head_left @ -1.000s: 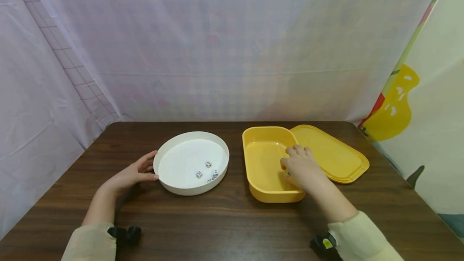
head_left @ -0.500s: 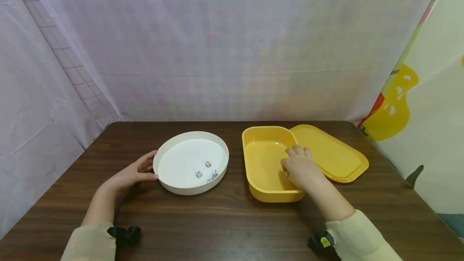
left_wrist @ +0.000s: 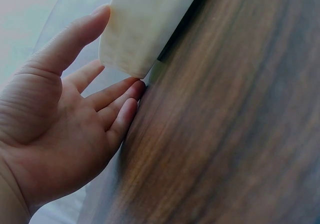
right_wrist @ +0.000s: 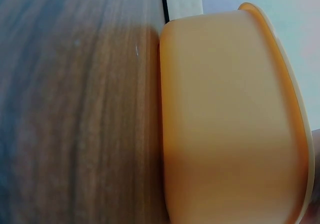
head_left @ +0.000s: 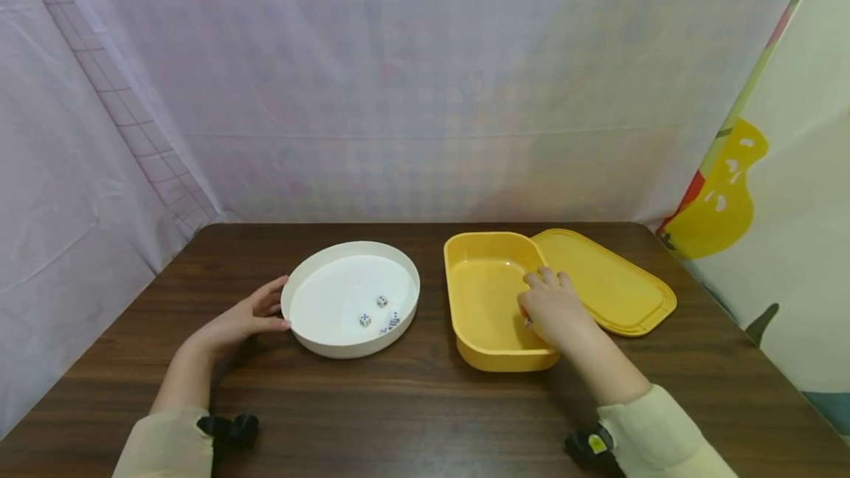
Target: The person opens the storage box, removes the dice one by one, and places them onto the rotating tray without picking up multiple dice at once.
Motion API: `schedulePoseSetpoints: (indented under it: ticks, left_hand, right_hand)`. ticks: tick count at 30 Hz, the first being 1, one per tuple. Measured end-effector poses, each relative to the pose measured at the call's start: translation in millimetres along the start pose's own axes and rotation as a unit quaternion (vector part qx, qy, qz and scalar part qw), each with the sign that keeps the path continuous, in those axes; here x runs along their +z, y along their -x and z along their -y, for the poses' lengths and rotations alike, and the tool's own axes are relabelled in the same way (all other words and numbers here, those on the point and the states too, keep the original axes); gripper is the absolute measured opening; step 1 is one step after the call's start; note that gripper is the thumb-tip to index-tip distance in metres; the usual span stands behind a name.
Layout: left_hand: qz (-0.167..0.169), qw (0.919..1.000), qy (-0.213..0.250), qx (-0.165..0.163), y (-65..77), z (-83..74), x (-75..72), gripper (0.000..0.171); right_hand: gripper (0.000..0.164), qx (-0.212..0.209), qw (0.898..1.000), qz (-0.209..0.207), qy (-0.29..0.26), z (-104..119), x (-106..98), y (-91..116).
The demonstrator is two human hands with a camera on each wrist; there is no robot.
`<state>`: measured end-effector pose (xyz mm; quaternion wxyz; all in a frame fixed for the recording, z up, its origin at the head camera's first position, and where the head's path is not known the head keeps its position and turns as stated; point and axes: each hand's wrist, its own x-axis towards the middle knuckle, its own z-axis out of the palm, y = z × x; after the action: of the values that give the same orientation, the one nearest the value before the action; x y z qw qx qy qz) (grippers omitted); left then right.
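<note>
A shallow white round tray (head_left: 332, 293) stands on the table, with several white dice (head_left: 365, 320) lying toward its front right. My left hand (head_left: 242, 319) touches the left side of the tray with thumb and fingertips. The left wrist view shows that hand's (left_wrist: 65, 114) fingers loosely extended along the tray wall (left_wrist: 145, 29). To the right, my right hand (head_left: 554, 308) reaches over the side of a deep yellow container (head_left: 485, 301), fingers bent downward inside. A small spotted die (head_left: 528, 321) shows by its thumb side; whether the fingers pinch it, I cannot tell.
A yellow lid (head_left: 604, 282) lies behind and right of the container, partly beneath its rim. Printed curtains (head_left: 425, 94) hang behind the brown wooden table (head_left: 398, 419). In the right wrist view the container's outer wall (right_wrist: 230, 114) hides the hand's fingers.
Both hands hold nearly the same places throughout. The right hand shifts very slightly inside the container; the tray and the dice in it stay put.
</note>
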<state>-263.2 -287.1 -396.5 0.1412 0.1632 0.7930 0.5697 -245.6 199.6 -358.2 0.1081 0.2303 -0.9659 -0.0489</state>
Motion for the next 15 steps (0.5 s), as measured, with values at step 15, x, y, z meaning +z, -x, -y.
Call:
schedulePoseSetpoints:
  ticks: [15]
  left_hand:
    - [-0.002, 1.0000, -0.001, -0.002, 0.3, -0.1, 0.3, 0.090]
  right_hand:
    - [0.029, -0.004, 1.000, -0.026, -0.008, -1.7, 0.0, -1.3]
